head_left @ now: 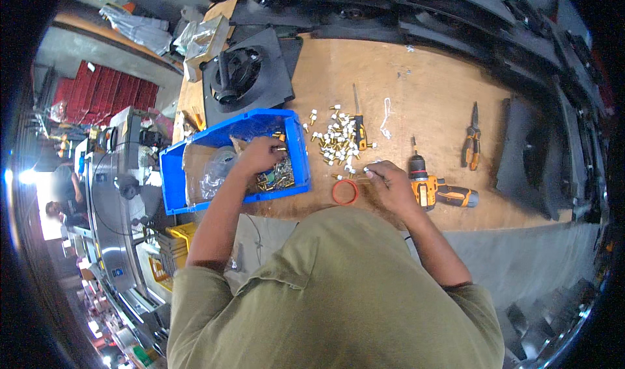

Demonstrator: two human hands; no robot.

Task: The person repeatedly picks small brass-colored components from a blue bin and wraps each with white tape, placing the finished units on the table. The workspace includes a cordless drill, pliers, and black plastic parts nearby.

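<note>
Basically: left hand (260,155) reaches down into the blue bin (170,173), fingers curled over the brass screws (278,175) at its right end; right hand (384,180) pinches one small white-capped fastener (368,170), the loose fastener pile (337,141) lying just far-left of it on the bench (430,82).

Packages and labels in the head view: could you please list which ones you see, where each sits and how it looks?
Clear plastic bag: inside the blue bin, crumpled, see-through, beside the left hand.
Cardboard box: far left of the wooden bench, open, brown, with clear wrapping inside.
Clear plastic bags: far upper left, crumpled, pale.
No screens or signs can be made out.
</note>
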